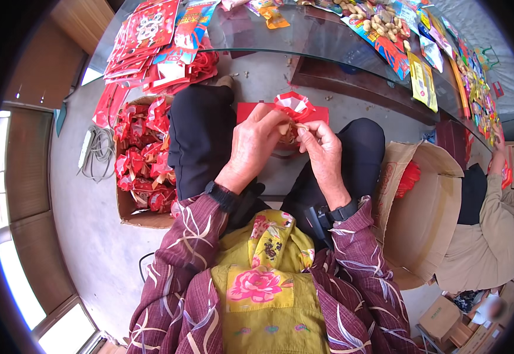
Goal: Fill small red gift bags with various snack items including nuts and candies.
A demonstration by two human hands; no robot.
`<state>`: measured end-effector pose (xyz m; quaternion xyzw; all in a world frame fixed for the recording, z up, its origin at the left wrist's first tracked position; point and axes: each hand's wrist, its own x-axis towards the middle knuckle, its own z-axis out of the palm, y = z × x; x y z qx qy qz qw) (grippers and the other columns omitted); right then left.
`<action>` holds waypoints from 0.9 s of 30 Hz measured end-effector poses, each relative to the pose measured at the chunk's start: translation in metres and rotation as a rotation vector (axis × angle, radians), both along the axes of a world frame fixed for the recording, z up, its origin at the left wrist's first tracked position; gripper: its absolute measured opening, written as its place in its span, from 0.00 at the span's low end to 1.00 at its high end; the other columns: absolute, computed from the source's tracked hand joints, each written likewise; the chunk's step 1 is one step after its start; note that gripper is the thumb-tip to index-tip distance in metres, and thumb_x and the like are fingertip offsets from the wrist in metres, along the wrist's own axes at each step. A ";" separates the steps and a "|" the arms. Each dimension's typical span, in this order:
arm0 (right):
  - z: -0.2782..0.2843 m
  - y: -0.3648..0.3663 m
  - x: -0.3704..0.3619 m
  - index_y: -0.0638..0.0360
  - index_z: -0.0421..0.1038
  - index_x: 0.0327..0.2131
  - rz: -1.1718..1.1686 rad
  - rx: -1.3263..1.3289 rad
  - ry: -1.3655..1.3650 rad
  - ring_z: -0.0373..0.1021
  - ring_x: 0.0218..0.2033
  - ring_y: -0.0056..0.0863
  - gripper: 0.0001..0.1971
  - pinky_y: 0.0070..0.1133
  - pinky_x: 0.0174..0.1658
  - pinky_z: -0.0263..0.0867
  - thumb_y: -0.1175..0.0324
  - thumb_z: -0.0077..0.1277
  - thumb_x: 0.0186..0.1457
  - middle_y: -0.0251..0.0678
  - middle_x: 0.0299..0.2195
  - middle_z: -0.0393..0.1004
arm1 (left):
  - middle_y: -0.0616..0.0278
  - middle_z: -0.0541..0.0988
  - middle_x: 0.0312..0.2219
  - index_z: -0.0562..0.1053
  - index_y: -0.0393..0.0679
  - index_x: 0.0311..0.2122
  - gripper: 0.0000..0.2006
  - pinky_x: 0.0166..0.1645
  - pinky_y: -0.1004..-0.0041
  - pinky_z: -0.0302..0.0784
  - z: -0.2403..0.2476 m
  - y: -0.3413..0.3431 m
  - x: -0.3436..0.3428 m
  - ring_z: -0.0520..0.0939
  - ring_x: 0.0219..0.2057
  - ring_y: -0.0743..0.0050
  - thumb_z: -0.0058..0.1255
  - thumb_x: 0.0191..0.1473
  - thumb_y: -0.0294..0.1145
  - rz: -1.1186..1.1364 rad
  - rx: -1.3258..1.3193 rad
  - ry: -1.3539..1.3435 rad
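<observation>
Between my knees, a red gift bag [294, 105] stands with its gathered mouth flaring open and its pale inside showing. Just below that mouth, tan ribbon [300, 126] shows at the neck. My left hand [250, 144] is closed, thumb and fingers pinching the ribbon from the left. From the other side my right hand [325, 154] pinches it too, between thumb and forefinger. My hands hide most of the bag's lower part. Behind them lies a flat red piece [318, 112].
A carton [145, 220] of red tied bags stands left. An open carton [423, 221] with a red bundle stands right. Ahead, the glass table [257, 40] bears flat red bags [142, 35], peanuts [381, 25] and snack packets. Another person's sleeve [493, 206] shows far right.
</observation>
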<state>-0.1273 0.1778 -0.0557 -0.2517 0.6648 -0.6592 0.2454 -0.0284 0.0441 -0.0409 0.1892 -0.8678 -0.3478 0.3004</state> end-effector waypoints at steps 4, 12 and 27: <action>-0.001 0.002 -0.001 0.62 0.73 0.35 -0.004 -0.003 0.003 0.63 0.23 0.10 0.04 0.13 0.28 0.61 0.71 0.53 0.61 0.24 0.25 0.72 | 0.57 0.77 0.31 0.76 0.43 0.35 0.06 0.32 0.65 0.77 -0.003 0.000 -0.002 0.81 0.31 0.51 0.58 0.49 0.24 0.034 0.082 0.045; 0.000 0.005 -0.002 0.61 0.73 0.36 -0.032 -0.009 -0.044 0.65 0.23 0.11 0.08 0.14 0.29 0.62 0.67 0.49 0.64 0.26 0.25 0.74 | 0.54 0.80 0.23 0.76 0.37 0.35 0.06 0.30 0.70 0.76 0.010 0.001 -0.007 0.81 0.23 0.55 0.58 0.53 0.27 0.106 0.585 -0.057; -0.007 0.003 0.013 0.62 0.73 0.39 0.022 0.100 -0.008 0.65 0.22 0.12 0.07 0.15 0.27 0.64 0.69 0.52 0.62 0.27 0.23 0.74 | 0.55 0.78 0.28 0.76 0.36 0.35 0.06 0.35 0.68 0.75 0.000 -0.005 -0.003 0.81 0.29 0.60 0.56 0.52 0.25 0.077 0.245 -0.010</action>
